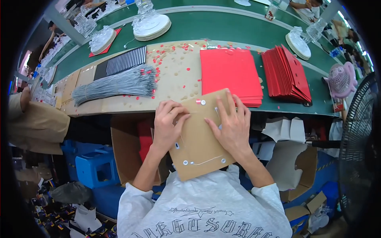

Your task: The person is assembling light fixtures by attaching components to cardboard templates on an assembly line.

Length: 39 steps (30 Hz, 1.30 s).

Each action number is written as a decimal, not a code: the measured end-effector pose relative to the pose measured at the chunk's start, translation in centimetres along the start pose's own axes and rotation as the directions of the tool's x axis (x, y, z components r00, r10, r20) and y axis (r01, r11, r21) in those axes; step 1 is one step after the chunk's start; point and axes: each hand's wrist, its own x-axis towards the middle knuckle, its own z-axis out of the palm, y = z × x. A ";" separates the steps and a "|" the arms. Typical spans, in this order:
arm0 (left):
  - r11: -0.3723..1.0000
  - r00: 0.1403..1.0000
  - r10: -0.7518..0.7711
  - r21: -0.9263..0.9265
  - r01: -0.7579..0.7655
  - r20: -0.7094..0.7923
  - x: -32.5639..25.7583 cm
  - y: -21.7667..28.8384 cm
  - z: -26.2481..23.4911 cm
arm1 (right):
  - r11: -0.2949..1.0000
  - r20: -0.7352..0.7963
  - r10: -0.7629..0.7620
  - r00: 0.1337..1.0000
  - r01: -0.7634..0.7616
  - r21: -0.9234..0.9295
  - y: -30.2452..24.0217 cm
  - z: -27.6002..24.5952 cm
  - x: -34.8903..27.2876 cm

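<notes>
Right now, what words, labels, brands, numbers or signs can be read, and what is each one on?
White shirt: large dark lettering with a smaller line above; not copied out here.
Bottle, top right: red marking, too small to read.
Brown board: none visible.
Red sheets: none visible.

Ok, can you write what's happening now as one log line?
left hand: fingers bent, left edge of brown card | right hand: spread over its right side | table: red piles, grey wires

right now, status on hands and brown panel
Left hand at left edge of brown panel; right hand spread over its right side; panel overlaps red stack in view.
</notes>
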 end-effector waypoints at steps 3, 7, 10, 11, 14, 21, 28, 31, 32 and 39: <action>0.986 0.986 0.164 0.010 -0.164 -0.003 0.8 0.9 0.5 | 0.957 -0.142 -0.157 0.977 0.186 0.224 1.2 -0.3 0.4; 0.932 0.944 0.329 0.152 -0.329 0.027 0.1 1.8 0.8 | 0.799 -0.195 -0.186 0.963 0.264 0.541 2.4 0.8 0.1; 0.961 0.960 0.276 -0.010 -0.276 0.038 0.2 1.4 1.3 | 0.808 -0.251 -0.138 0.958 0.255 0.531 3.0 1.5 0.4; 0.962 0.961 0.273 -0.005 -0.273 0.038 0.4 1.5 1.4 | 0.805 -0.251 -0.140 0.958 0.258 0.535 2.9 1.7 0.8; 0.963 0.963 0.267 -0.053 -0.265 0.026 0.8 1.8 1.7 | 0.749 -0.291 -0.235 0.927 0.364 0.554 2.7 1.9 1.5; 0.973 0.972 0.231 -0.024 -0.230 0.037 1.5 2.1 1.7 | 0.780 -0.208 -0.176 0.962 0.265 0.567 2.5 1.5 1.6; 0.957 0.955 0.286 0.033 -0.289 0.074 1.6 2.0 2.3 | 0.754 -0.205 -0.186 0.961 0.273 0.597 2.6 0.9 1.8; 0.955 0.953 0.290 0.032 -0.294 0.092 2.0 2.3 2.2 | 0.746 -0.238 -0.211 0.948 0.314 0.588 3.2 1.4 1.8; 0.954 0.952 0.294 0.033 -0.298 0.087 2.2 2.3 2.1 | 0.747 -0.243 -0.214 0.946 0.319 0.584 3.4 1.3 1.8; 0.874 0.842 0.473 -0.018 -0.486 0.260 4.2 1.4 1.3 | 0.750 -0.213 -0.478 0.852 0.522 0.405 4.1 0.8 2.5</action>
